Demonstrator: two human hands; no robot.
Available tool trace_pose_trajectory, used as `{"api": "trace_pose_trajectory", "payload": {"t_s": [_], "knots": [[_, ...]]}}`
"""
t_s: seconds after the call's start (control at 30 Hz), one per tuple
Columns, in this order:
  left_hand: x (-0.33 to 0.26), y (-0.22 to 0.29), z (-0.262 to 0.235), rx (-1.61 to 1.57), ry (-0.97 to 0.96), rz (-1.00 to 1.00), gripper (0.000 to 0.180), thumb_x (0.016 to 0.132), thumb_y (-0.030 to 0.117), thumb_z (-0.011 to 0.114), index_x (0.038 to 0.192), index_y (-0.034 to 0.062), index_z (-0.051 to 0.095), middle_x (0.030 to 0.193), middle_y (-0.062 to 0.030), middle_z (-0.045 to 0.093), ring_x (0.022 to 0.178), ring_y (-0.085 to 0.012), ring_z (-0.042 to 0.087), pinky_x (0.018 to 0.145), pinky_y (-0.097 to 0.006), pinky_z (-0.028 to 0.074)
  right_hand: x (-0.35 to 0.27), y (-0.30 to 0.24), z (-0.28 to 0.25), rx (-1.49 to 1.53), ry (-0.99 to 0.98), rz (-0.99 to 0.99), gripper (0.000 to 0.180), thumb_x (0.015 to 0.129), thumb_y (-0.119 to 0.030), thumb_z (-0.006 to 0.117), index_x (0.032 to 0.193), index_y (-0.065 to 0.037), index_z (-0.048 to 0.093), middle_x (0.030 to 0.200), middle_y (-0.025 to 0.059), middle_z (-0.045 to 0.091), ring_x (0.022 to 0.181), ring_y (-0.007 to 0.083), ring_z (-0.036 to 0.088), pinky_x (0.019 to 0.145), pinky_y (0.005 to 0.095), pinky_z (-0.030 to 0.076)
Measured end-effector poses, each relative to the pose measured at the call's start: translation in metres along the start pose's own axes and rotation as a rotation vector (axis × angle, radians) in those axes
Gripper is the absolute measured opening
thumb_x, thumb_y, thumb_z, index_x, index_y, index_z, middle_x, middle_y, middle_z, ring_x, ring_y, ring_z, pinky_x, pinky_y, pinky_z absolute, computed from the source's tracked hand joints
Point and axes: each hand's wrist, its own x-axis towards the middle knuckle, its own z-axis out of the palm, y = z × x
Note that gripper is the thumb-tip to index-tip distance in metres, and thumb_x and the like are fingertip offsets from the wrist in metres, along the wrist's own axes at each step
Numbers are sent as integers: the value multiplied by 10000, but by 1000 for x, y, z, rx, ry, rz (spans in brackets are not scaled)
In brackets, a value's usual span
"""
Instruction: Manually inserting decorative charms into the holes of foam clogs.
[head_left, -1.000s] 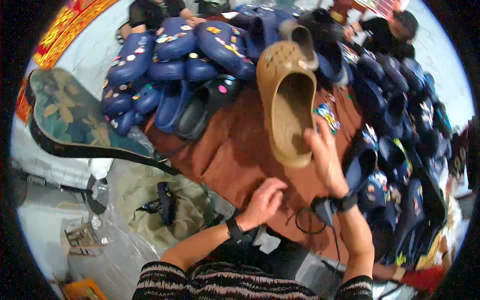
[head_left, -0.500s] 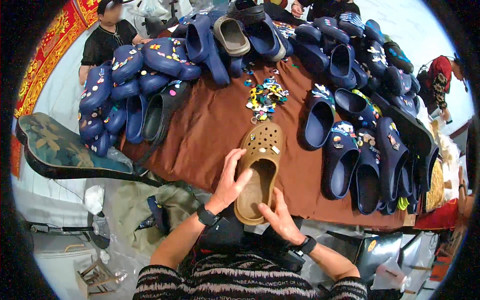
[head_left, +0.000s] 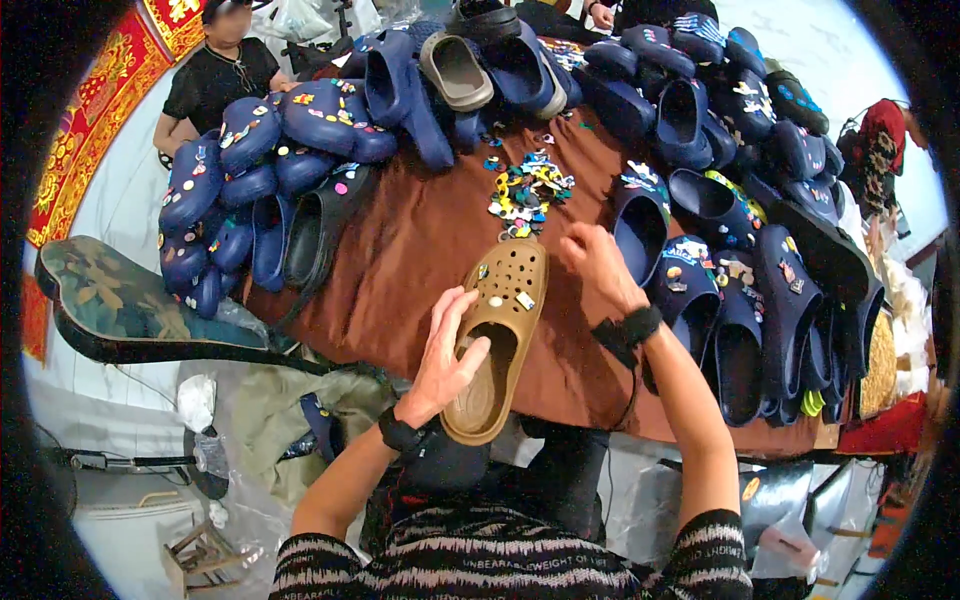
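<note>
Tan clog (head_left: 512,318), right hand (head_left: 603,268) now apart

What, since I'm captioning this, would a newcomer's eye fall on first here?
Probably the tan clog in the left hand, near the picture's centre. Just beyond its toe, a bright heap of small charms stands out on the brown cloth, with the right hand to the toe's right. Navy clogs crowd the cloth's left and right sides.

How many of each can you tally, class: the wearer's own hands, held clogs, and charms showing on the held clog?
Own hands: 2 (left hand, right hand)
Held brown clog: 1
Charms showing on it: 3
Total: 6
</note>
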Motion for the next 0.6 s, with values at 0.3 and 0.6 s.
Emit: {"api": "trace_pose_trajectory", "payload": {"t_s": [0.3, 0.6], "knots": [[26, -12, 5, -37, -97, 110, 394, 1043, 303, 446, 1283, 27, 591, 1379, -191, 473, 1356, -354, 395, 1149, -438, 284, 94, 28, 52, -19, 124, 25, 255, 870, -237, 633, 1037, -56, 702, 1010, 204, 715, 982, 387, 677, 854, 483, 520], [29, -19, 10, -32, -128, 131, 469, 1071, 385, 358, 1267, 38, 605, 1370, -180, 493, 1360, -348, 389, 1158, -444, 261, 111, 45, 59, 2, 194, -5, 183, 783, -148, 700, 928, -50, 648, 918, 206, 684, 957, 393, 657, 821, 486, 510]]}}
